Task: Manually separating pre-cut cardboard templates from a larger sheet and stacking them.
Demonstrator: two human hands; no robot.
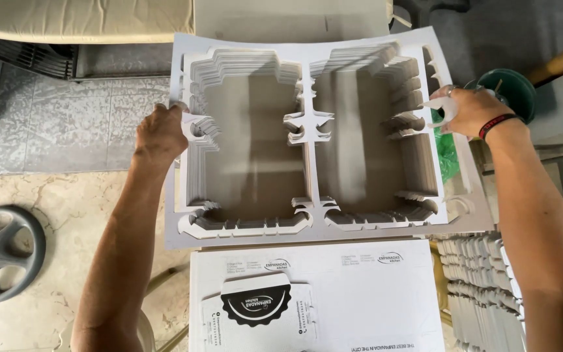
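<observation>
I hold up a thick stack of white die-cut cardboard frames (307, 225), the leftover sheets with two large box-shaped openings cut out. My left hand (159, 133) grips the stack's left edge. My right hand (465, 111) grips its right edge, with a dark band at the wrist. Below the stack lies a pile of flat printed white box blanks (333, 293), the top one with a black round emblem.
A stack of cut white cardboard pieces (480, 287) stands at the lower right. A green spool (513, 88) sits behind my right hand. A grey wheel (1, 254) lies on the stone floor at the left. A beige cushion (79, 19) is at the top left.
</observation>
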